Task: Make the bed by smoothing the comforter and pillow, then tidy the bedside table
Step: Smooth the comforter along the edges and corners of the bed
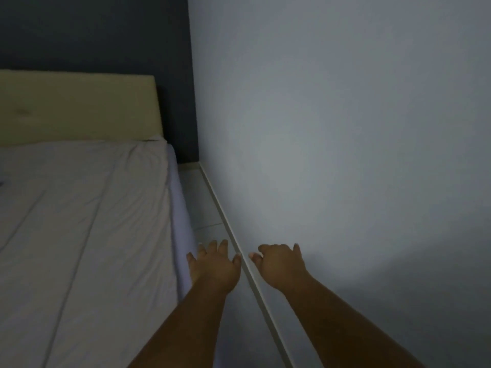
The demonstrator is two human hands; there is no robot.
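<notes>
Beside the comforter (79,221), left hand (215,266) and right hand (279,264) reach forward, empty, fingers spread

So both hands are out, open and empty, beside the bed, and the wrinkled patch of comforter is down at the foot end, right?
Not quite. The head view shows the comforter's wrinkles bunched near the headboard. The left hand and right hand are out, open and empty.

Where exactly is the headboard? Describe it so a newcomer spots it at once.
Start at the bed, covered by a pale grey comforter on the left of the view. Follow it to its far end, where it meets the dark wall. The headboard stands there: a flat cream-yellow padded panel, the only warm-coloured thing among grey bedding and dark and pale walls.
</notes>
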